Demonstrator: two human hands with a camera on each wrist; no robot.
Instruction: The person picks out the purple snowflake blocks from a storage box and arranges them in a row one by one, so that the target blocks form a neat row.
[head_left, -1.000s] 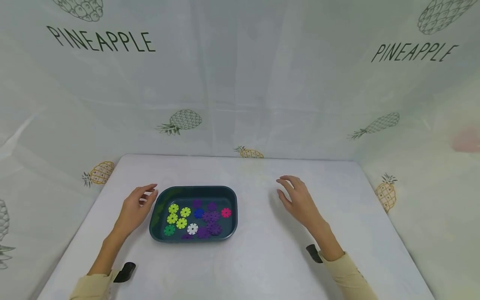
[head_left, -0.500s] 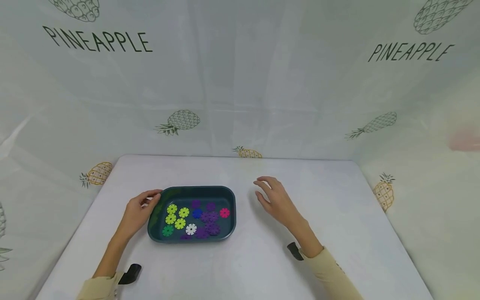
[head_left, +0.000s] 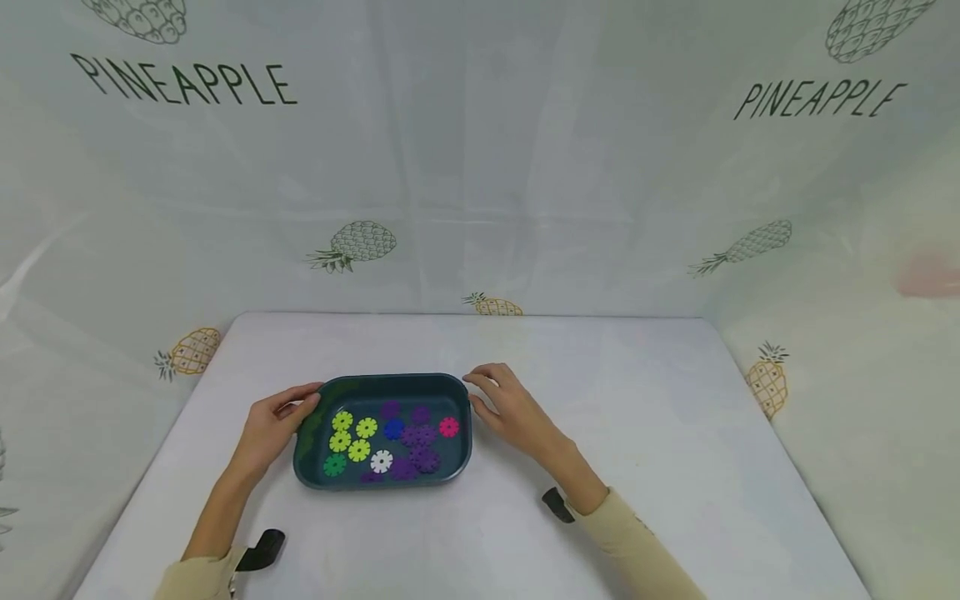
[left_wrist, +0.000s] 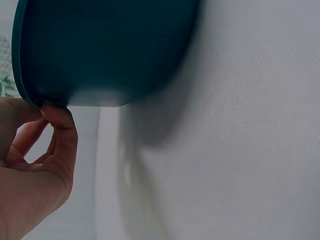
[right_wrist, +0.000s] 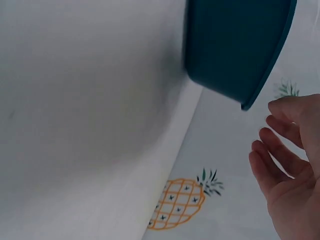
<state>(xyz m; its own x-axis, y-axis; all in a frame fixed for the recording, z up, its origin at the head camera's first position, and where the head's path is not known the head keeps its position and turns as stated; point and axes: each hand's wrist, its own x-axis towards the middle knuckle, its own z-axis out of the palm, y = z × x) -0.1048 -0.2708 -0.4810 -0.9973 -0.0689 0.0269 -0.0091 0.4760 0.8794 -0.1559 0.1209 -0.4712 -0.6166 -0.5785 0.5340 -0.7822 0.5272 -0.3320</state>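
**Left hand [head_left: 268, 427] on the tray [head_left: 390, 387], right hand [head_left: 516, 415] just off it**

The left hand's bent fingers pinch the tray's far left corner, the left forearm [head_left: 220, 510] slanting in from its near left. Beside its far right corner, touching nothing, the right hand's fingers curve loosely.

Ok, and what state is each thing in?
Tray: upright on the table
Yellow discs: lying flat in the tray
Purple discs: in the tray, some overlapping
Other discs: also in the tray
Left hand: pinching the tray's rim
Right hand: bent fingers, just off the tray
Backdrop: hanging, creased
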